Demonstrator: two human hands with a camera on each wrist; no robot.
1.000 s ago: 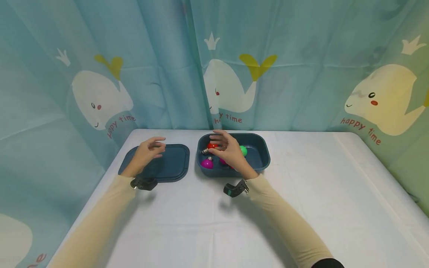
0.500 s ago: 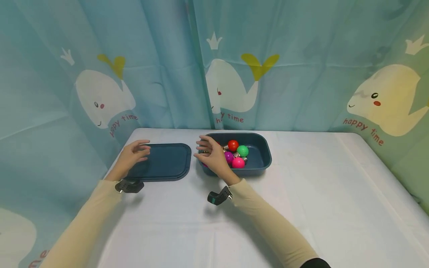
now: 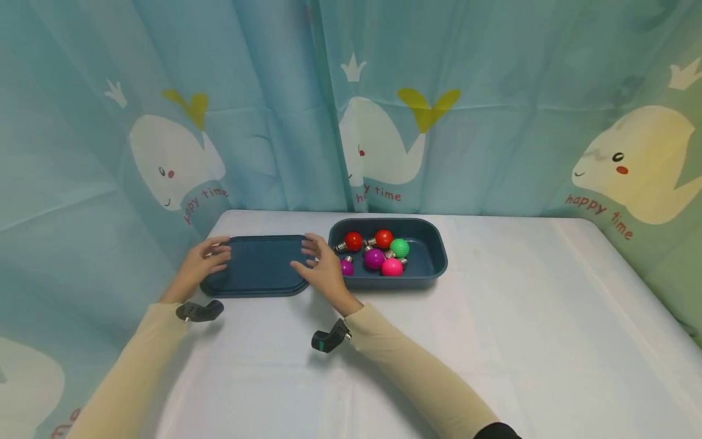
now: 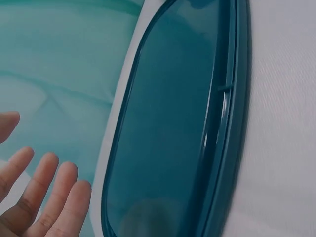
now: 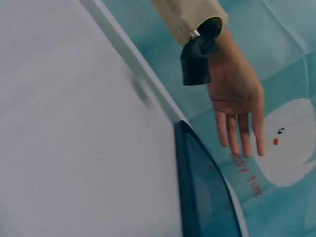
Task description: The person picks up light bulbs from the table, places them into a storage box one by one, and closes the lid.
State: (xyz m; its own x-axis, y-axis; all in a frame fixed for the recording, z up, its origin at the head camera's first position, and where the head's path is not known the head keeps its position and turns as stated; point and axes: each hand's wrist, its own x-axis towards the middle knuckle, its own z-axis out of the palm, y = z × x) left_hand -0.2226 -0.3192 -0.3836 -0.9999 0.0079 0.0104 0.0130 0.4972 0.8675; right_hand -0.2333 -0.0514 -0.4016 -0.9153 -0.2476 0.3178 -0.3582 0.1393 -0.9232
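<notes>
A dark blue flat lid (image 3: 263,266) lies on the white table, its raised rim showing in the left wrist view. At its left end is my left hand (image 3: 200,263), fingers spread and holding nothing. My right hand (image 3: 323,268) hovers over the lid's right end, fingers slightly bent, with nothing in its grasp. Whether either hand touches the lid I cannot tell. Right of it stands a dark blue box (image 3: 430,262) holding several coloured bulbs with metal screw bases: red bulbs (image 3: 384,238), a green bulb (image 3: 400,247), a pink bulb (image 3: 392,267) and purple bulbs (image 3: 374,258).
A blue-green curtain (image 3: 274,122) printed with whales hangs along the back and sides of the table. White cloth (image 3: 521,317) covers the table. Each wrist carries a black strapped device (image 3: 331,336).
My right hand has moved left from above the box to the lid's right end, uncovering the bulbs. My left hand has shifted left, to the lid's left end.
</notes>
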